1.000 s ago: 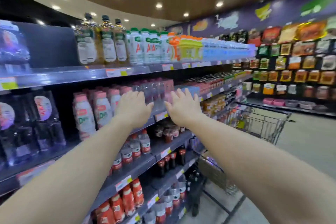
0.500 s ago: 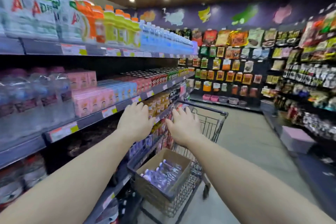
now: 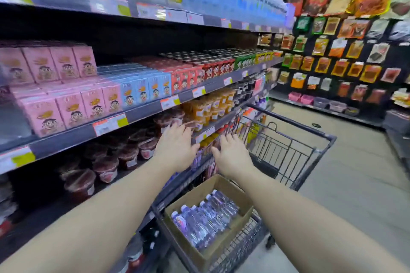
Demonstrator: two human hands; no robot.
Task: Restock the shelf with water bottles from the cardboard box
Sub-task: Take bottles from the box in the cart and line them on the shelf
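two hands (image 3: 177,148) are in view, the left one and the right one (image 3: 233,157), with one shopping cart (image 3: 295,162) holding one cardboard box (image 3: 224,186). about six water bottles (image 3: 199,221) show caps in the box, though blur makes the count unsure. four shelf (image 3: 142,115) levels are visible, holding pink cartons (image 3: 66,108) stacked in two tiers.

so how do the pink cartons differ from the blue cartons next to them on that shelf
The pink cartons are stacked in two tiers; the blue cartons sit in a single layer. The pink cartons stand further left, nearer the camera; the blue cartons come after them, towards the red ones. Both carry the same cartoon face and share one shelf.
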